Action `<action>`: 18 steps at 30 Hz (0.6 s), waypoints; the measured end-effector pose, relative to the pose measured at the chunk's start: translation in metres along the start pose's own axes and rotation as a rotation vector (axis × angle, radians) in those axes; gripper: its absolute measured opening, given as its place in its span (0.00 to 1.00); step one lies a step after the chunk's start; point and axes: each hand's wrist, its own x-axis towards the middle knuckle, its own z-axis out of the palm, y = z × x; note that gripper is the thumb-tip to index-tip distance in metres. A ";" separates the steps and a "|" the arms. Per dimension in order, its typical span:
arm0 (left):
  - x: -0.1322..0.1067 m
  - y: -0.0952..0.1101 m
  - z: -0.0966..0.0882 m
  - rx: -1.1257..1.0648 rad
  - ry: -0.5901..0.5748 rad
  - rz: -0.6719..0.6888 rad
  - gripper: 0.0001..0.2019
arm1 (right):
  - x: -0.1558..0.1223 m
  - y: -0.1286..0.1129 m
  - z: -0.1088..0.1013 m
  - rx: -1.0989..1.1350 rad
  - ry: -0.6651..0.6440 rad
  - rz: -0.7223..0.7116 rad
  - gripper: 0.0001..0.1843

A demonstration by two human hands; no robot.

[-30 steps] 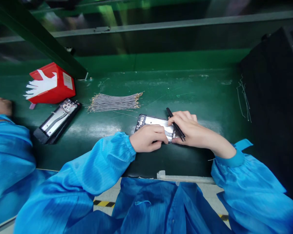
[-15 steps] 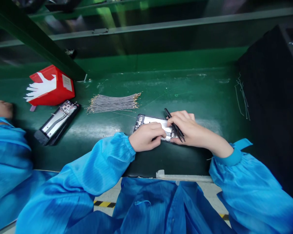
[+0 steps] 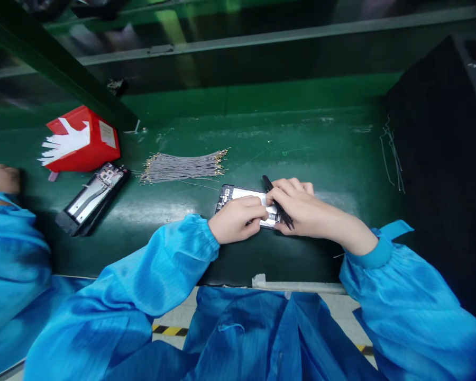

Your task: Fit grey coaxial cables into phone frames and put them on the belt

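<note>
An opened phone frame (image 3: pixel 238 194) lies flat on the green belt (image 3: pixel 301 153) in front of me. My left hand (image 3: pixel 238 219) rests curled on its near part, fingertips pressed onto the silver plate. My right hand (image 3: pixel 301 209) is closed around black tweezers (image 3: pixel 276 203), which cross its fingers, and its fingertips touch the phone's right end beside my left fingertips. Both arms wear blue sleeves.
A bundle of thin grey cables (image 3: pixel 184 166) lies behind the phone. A second phone frame (image 3: pixel 93 197) and a red box with white strips (image 3: pixel 81 138) are at the left. Another person's hand (image 3: pixel 0 179) and blue sleeve are at the far left. A black block (image 3: pixel 440 159) stands right.
My hands have drawn a little closer together over the phone. The phone and other items appear unmoved.
</note>
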 end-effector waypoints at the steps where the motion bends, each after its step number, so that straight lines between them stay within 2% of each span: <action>1: 0.000 0.000 -0.001 -0.019 -0.010 0.012 0.10 | 0.000 0.000 0.001 0.011 0.002 0.006 0.16; 9: -0.001 0.000 -0.004 -0.027 -0.075 0.064 0.11 | 0.002 -0.005 0.003 0.021 0.005 0.065 0.17; 15: -0.005 0.004 -0.002 0.088 -0.019 0.021 0.09 | 0.000 0.005 0.005 0.163 0.068 0.052 0.15; 18: -0.003 0.003 -0.006 0.202 -0.060 -0.011 0.20 | 0.000 0.014 0.003 0.273 0.221 0.085 0.13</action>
